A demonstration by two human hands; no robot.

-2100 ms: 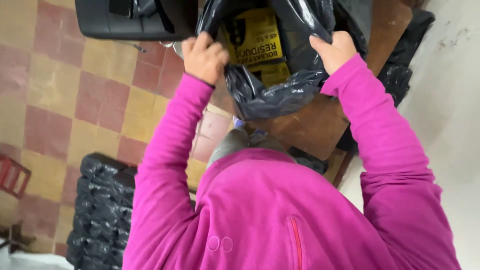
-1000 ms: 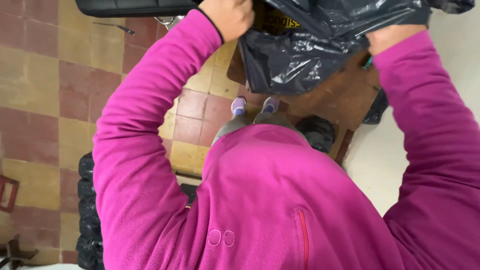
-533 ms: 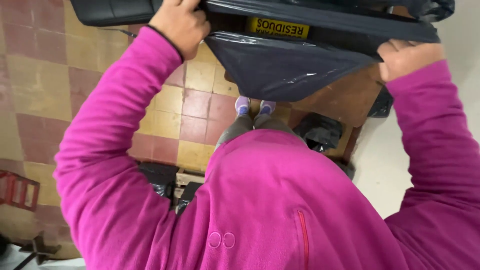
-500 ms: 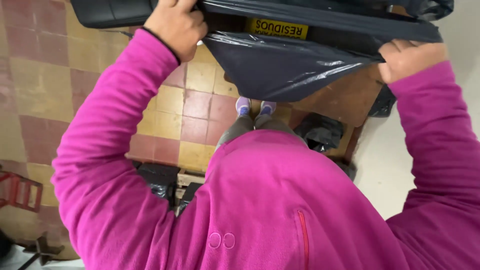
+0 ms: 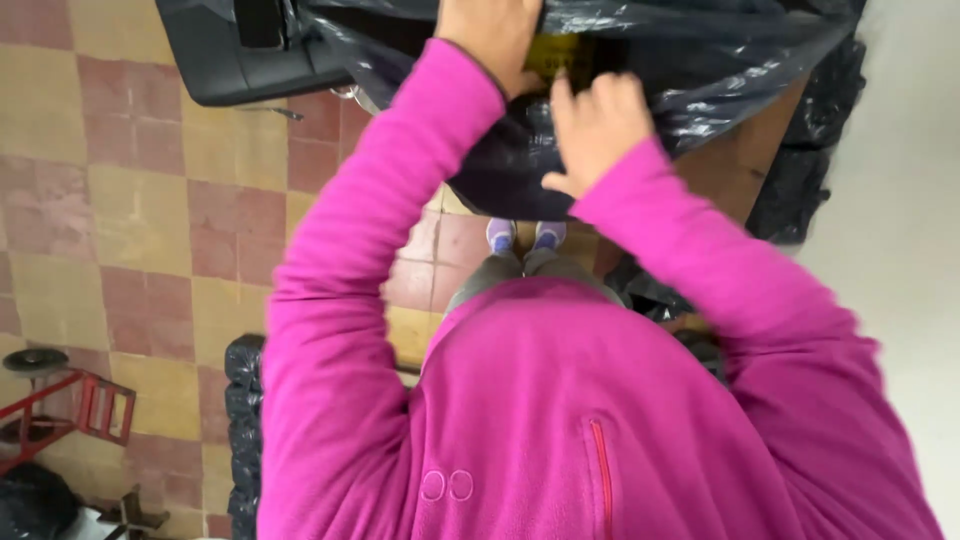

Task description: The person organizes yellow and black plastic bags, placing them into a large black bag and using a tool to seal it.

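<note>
Left hand [image 5: 490, 40] and right hand [image 5: 597, 128] grip a black plastic bag [image 5: 690, 70].

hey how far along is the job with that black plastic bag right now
Done so far: the black plastic bag is lifted up at chest height, off the checkered tile floor. In hand: the left hand grips the bag's upper edge by the yellow label, and the right hand presses on the plastic just beside it. Left: the bag hangs loose and bunched, not flattened or tied; whether it holds anything cannot be seen.

1 black bag [image 5: 640, 90], 2 hands, 2 shoes
</note>
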